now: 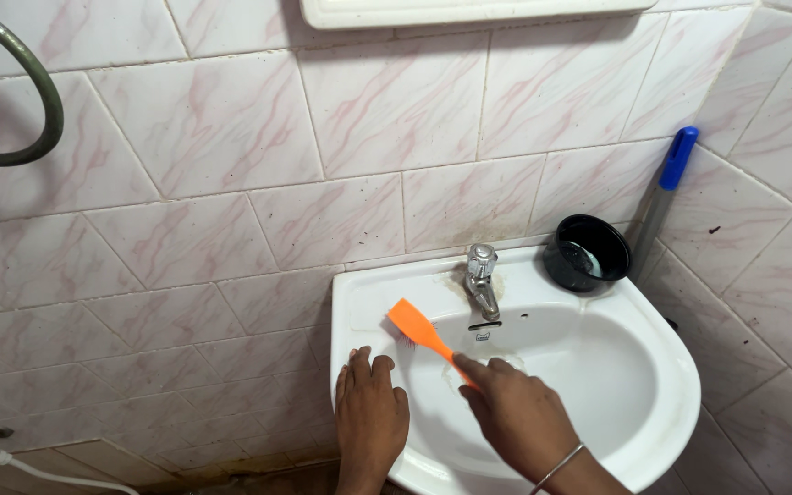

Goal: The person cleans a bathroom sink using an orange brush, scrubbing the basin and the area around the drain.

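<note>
1. Nearest me, the left hand [370,412] lies flat on the front-left rim of the white basin [671,367], fingers stretched forward and close together, holding nothing, only bracing.
2. Beside it, the right hand [515,412], a thin bangle [558,466] at the wrist, closes its fingers around the handle of the orange brush [419,330]; the fingertips pinch the handle low down, well back from the head.
3. The brush slants up and left, its bristled head pressed on the basin's inner left slope, just below the rim and left of the tap [482,280].
4. To scrub well here, I would judge short, firm strokes with the bristles kept flat on the stained patch, and the left hand kept steady on the rim.
5. Further back, a black pot [587,253] sits on the basin's rear right corner, with a blue-capped grey stick [664,188] leaning on the tiled wall [231,183] behind it.
</note>
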